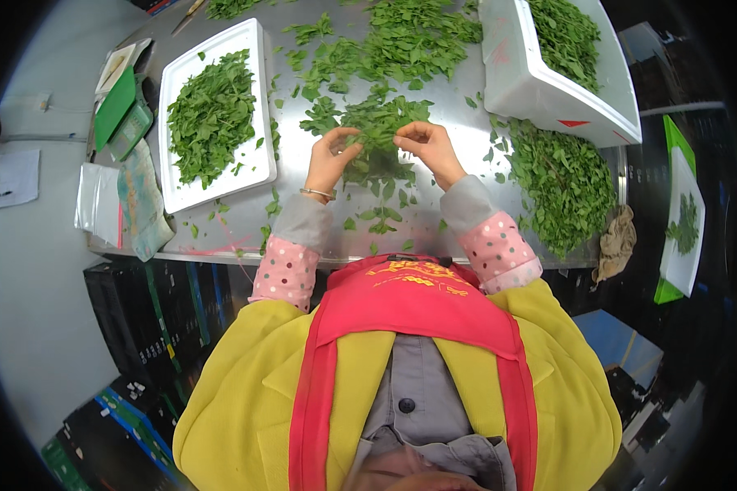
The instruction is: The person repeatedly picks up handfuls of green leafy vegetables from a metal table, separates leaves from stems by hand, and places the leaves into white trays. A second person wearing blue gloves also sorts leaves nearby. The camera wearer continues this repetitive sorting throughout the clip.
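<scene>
Both my hands are over a metal table (221,230), at a small heap of leafy green herb sprigs (381,119). My left hand (335,156), with a bracelet at the wrist, has thumb and forefinger pinched at the heap's left side, on leaves as far as shows. On the right side my right hand (427,147) pinches thumb and forefinger at the leaf edge; whether a leaf is between them is too small to tell. Loose leaves (381,215) lie nearer my body. Beyond the heap a larger spread of the same herb (405,46) covers the table's far part.
At left stand a white tray (264,123) of herbs, a green scale (132,126), plastic bags (97,196) and a stained cloth (138,199). A white foam box (516,92) of herbs stands at right, beside a herb pile (562,184) and a brown rag (616,242). Scissors (189,15) lie far left.
</scene>
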Motion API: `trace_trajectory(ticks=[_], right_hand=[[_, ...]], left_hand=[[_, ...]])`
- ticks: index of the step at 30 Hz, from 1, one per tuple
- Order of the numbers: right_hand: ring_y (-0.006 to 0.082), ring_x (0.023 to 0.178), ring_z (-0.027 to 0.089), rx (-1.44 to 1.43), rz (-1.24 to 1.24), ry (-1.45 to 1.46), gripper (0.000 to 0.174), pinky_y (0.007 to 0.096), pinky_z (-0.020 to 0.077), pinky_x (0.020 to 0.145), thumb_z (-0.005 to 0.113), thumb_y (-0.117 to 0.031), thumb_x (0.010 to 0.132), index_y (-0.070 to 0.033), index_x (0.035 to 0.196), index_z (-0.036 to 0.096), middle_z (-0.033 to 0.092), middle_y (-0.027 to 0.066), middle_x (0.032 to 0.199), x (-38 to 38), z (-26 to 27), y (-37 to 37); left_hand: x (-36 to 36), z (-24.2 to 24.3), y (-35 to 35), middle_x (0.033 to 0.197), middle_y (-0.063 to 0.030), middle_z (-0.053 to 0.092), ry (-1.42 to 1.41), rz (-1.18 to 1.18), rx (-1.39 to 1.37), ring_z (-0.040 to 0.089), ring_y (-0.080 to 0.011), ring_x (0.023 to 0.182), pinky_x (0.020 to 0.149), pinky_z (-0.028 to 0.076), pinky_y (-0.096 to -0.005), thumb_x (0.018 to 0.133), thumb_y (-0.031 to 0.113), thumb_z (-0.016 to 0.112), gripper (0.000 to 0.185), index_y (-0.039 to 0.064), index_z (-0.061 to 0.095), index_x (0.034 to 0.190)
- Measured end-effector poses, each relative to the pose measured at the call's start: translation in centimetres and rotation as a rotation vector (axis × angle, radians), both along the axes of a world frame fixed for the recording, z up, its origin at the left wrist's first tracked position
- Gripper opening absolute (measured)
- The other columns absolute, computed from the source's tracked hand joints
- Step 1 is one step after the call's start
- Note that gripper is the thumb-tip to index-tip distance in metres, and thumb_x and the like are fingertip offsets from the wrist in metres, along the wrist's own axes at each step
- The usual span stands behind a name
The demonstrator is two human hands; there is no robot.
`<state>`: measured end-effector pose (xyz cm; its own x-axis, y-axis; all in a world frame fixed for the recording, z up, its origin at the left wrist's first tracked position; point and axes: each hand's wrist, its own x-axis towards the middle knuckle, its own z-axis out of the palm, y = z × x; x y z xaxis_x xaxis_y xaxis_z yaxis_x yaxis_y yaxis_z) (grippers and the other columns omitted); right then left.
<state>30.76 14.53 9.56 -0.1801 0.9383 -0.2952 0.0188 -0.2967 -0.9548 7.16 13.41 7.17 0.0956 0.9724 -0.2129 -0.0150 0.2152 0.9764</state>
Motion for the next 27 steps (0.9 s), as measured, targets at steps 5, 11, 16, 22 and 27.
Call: trace_trajectory(ticks=[5,11,16,22,27], right_hand=[[0.0073,0.077,0.06,-0.041,-0.056,0.079,0.014,0.023,0.0433,0.069,0.075,-0.013,0.088,-0.005,0.099,0.072,0.07,-0.0002,0.087,1.1,2.5,-3.8],[0.0083,0.078,0.059,0.04,-0.237,0.178,0.014,0.0235,0.0448,0.07,0.073,-0.014,0.09,-0.006,0.101,0.07,0.069,0.0002,0.09,6.3,1.8,-7.4],[0.0132,0.067,0.048,-0.303,-1.014,0.758,0.04,0.0286,0.0433,0.062,0.067,-0.046,0.096,-0.011,0.083,0.052,0.055,0.0016,0.078,13.4,-1.1,-8.7],[0.0135,0.068,0.051,-0.44,-0.803,0.608,0.019,0.0266,0.043,0.062,0.065,-0.028,0.1,-0.011,0.097,0.056,0.058,0.0032,0.078,10.1,-4.8,-10.4],[0.0114,0.069,0.056,-0.357,-0.584,0.316,0.015,0.0257,0.046,0.064,0.066,-0.02,0.097,-0.01,0.105,0.059,0.064,0.003,0.082,7.5,-4.0,-9.0]], left_hand=[[0.1,-1.8,-0.9,0.1,-0.0034,0.069,-0.088,-0.037,0.073,0.062,-0.0104,0.089,0.077,0.05,-0.0254,0.087,0.001,0.071,0.027,0.0,0.067,0.114],[-1.7,-4.2,-2.1,0.09,0.0032,0.062,0.166,-0.048,0.095,0.054,-0.0062,0.079,0.071,0.044,-0.0207,0.089,0.003,0.071,0.022,0.002,0.07,0.111],[-2.5,-4.4,-0.7,0.097,0.001,0.062,0.104,-0.096,0.139,0.054,-0.0099,0.09,0.076,0.046,-0.027,0.088,0.015,0.074,0.03,0.007,0.069,0.116],[0.8,-5.4,3.4,0.148,-0.0155,0.039,0.915,-0.241,0.333,0.041,-0.0418,0.129,0.103,0.043,-0.0487,0.075,0.044,0.083,0.079,0.022,0.049,0.143],[3.3,-4.5,-1.5,0.137,-0.0147,0.052,0.725,-0.334,0.597,0.053,-0.0371,0.12,0.1,0.048,-0.0433,0.075,0.004,0.074,0.045,0.012,0.064,0.118]])
